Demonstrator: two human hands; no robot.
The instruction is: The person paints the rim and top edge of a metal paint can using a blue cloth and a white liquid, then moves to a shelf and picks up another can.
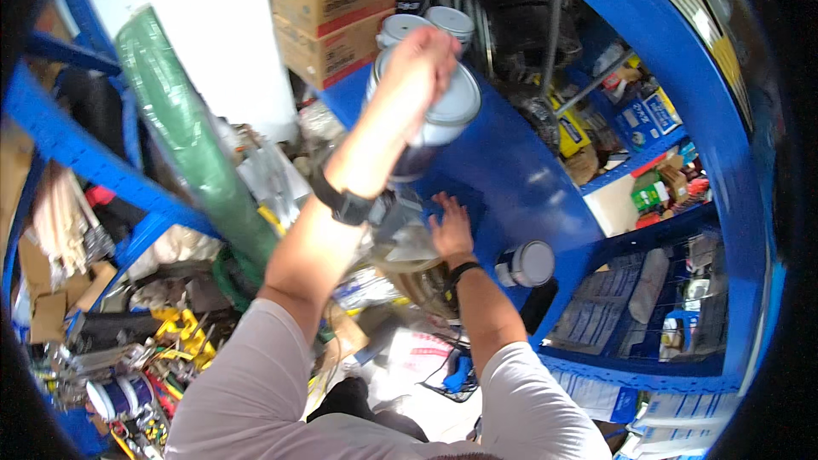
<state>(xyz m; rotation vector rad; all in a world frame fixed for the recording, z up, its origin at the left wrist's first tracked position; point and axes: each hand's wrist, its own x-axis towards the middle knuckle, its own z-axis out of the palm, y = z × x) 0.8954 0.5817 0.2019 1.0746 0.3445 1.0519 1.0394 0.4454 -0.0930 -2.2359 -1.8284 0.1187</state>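
Note:
My left hand (427, 64), with a dark watch on its wrist, is over the grey lid of a metal can (457, 102) on a blue metal shelf (517, 172). Its fingers are curled and blurred, and whether they grip a handle is hidden. Lower down, my right hand (452, 230) rests on or just above the shelf surface, fingers spread, nothing in it. A dark band circles that wrist. To its right is a smaller lidded can (534, 263), beside a flat black object (540, 305). Two more lidded cans (404, 27) stand behind the large one.
Stacked cardboard boxes (335, 51) bearing print stand at the back left. A long green plastic-wrapped roll (185, 121) leans on the left. Blue rack beams (108, 147) cross that side above piled tools (188, 338). Right-hand shelves hold small packaged goods (652, 195).

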